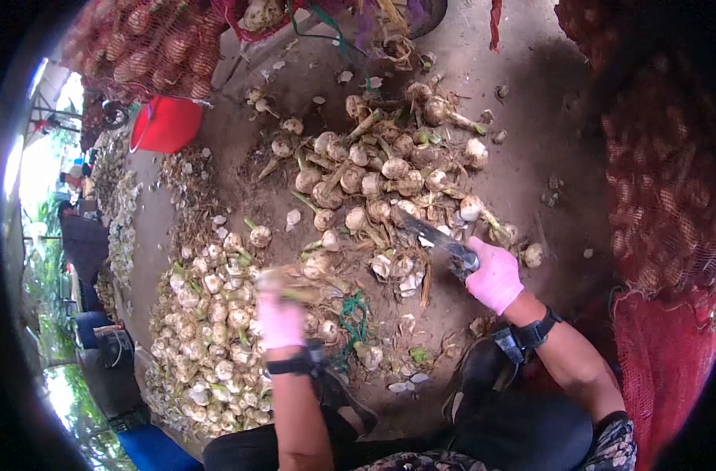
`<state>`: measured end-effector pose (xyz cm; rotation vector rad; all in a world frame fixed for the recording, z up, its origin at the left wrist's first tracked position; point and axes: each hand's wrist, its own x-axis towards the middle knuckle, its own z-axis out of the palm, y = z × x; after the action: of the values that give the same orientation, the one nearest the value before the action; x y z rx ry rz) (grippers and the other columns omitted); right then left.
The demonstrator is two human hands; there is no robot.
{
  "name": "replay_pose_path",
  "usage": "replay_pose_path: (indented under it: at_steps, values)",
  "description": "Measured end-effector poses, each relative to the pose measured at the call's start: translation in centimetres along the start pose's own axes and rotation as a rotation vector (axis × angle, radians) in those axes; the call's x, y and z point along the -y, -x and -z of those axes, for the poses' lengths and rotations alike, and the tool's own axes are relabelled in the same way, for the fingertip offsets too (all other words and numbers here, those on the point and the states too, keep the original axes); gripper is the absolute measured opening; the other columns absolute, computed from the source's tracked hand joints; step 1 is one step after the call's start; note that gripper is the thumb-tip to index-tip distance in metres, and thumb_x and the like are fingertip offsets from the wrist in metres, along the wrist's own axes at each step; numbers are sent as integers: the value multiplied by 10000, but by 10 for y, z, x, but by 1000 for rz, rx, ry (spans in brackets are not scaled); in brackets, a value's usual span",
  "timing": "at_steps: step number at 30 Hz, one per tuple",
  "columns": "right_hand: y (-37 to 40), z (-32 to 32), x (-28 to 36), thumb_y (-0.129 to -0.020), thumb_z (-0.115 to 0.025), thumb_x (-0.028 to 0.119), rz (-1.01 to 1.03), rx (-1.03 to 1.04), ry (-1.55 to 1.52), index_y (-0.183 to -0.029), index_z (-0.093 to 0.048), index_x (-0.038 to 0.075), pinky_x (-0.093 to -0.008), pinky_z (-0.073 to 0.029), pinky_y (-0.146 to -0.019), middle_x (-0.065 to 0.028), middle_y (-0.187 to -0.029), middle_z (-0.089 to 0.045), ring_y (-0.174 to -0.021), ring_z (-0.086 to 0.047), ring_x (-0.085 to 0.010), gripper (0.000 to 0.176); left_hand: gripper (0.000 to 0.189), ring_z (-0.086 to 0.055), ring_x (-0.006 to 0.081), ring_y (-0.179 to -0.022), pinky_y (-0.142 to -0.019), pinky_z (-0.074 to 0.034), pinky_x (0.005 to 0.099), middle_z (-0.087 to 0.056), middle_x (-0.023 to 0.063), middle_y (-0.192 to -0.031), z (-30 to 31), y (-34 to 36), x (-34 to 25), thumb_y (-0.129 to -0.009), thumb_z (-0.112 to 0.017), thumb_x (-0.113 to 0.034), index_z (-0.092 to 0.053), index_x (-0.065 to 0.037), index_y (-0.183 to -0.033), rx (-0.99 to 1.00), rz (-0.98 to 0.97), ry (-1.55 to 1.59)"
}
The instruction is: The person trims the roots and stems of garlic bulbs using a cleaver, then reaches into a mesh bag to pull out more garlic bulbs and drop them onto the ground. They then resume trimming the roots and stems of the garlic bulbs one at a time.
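Observation:
My right hand (495, 276), in a pink glove, is closed around the dark handle of a cutting tool (440, 237). Its blade points up and left over a heap of garlic bulbs with stems (366, 169). At the left, my left hand (279, 318), also pink-gloved, is smeared by motion. It is over the right edge of a pile of pale garlic bulbs (208, 337). A blurred bulb or stem shows at its fingers, and whether they hold it I cannot make out.
Red net sacks of garlic stand at the upper left (150, 47) and right (660, 204). A red bucket (168, 125) is near the upper left. Green string (354, 322) lies between my hands. A person (83, 235) is at the far left.

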<state>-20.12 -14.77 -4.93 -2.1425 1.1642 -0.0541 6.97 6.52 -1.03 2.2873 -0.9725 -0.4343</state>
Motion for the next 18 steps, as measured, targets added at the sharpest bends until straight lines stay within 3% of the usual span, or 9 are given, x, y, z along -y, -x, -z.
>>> replay_pose_path:
  at_steps: [3, 4, 7, 9, 10, 11, 12, 13, 18]
  values:
    - [1, 7, -1, -729, -644, 156, -46, 52, -9, -1009, -604, 123, -445, -489, -691, -177, -812, -642, -788, -627, -366, 284, 260, -557, 156, -733, -683, -502, 298, -589, 16, -842, 72, 1, 70, -911, -554, -312, -587, -77, -1017, -862, 420, 1868]
    - [1, 6, -1, -729, -644, 156, -49, 55, -11, -1009, -604, 123, -445, -489, -691, -177, -812, -642, -788, -627, -366, 284, 260, -557, 156, -733, -683, -502, 298, -589, 16, -842, 72, 3, 81, -911, -554, -312, -587, -77, -1017, -861, 423, 1865]
    - [-3, 1, 4, -735, -657, 179, -47, 51, -75, -1011, -606, 123, -452, -490, -683, -179, -804, -643, -780, -624, -374, 286, 191, -575, 171, -762, -706, -514, 259, -603, 35, -892, 33, -13, 86, -877, -611, -193, -589, -79, -1028, -584, 266, 931]
    - [-4, -2, 10, -737, -664, 202, 11, 8, -126, -1000, -610, 120, -457, -491, -677, -182, -802, -643, -774, -622, -380, 280, 334, -583, 193, -968, -839, -495, 288, -604, 92, -1050, -13, -34, 30, -781, -641, -5, -579, -57, -1105, -174, 518, 381]
    - [-4, -2, 11, -737, -664, 202, 13, 8, -120, -1000, -610, 120, -457, -491, -677, -182, -802, -643, -774, -622, -380, 280, 414, -566, 251, -1055, -924, -463, 355, -587, 163, -1118, -44, -44, 30, -725, -688, -47, -566, -50, -1120, -35, 394, 476]
    - [-3, -1, 12, -736, -667, 208, 18, 21, -120, -987, -610, 114, -459, -491, -680, -184, -807, -644, -776, -622, -380, 274, 501, -558, 313, -1083, -997, -395, 419, -571, 199, -1162, -72, -42, 44, -694, -693, -121, -538, -47, -1165, -86, 84, -57]
    - [-2, -1, 13, -734, -670, 215, 22, 32, -121, -974, -611, 109, -460, -491, -682, -185, -813, -644, -779, -622, -379, 269, 523, -535, 329, -1123, -1040, -306, 475, -564, 196, -1182, -87, -48, 41, -687, -667, -168, -523, -50, -1176, -6, 145, -306]
    - [0, -1, 12, -734, -670, 215, 23, 28, -116, -974, -611, 109, -460, -491, -682, -185, -813, -644, -779, -622, -379, 269, 616, -514, 354, -1138, -983, -395, 426, -549, 223, -1197, -96, -52, 29, -696, -646, -124, -461, -15, -1274, 74, 182, -532]
    - [9, -9, 4, -727, -664, 206, 16, 50, -103, -930, -599, 95, -461, -490, -656, -188, -774, -636, -749, -616, -391, 241, 685, -491, 367, -1173, -1020, -343, 428, -540, 209, -1234, -92, -65, 1, -671, -707, -241, -468, -18, -1273, 323, 248, -703]
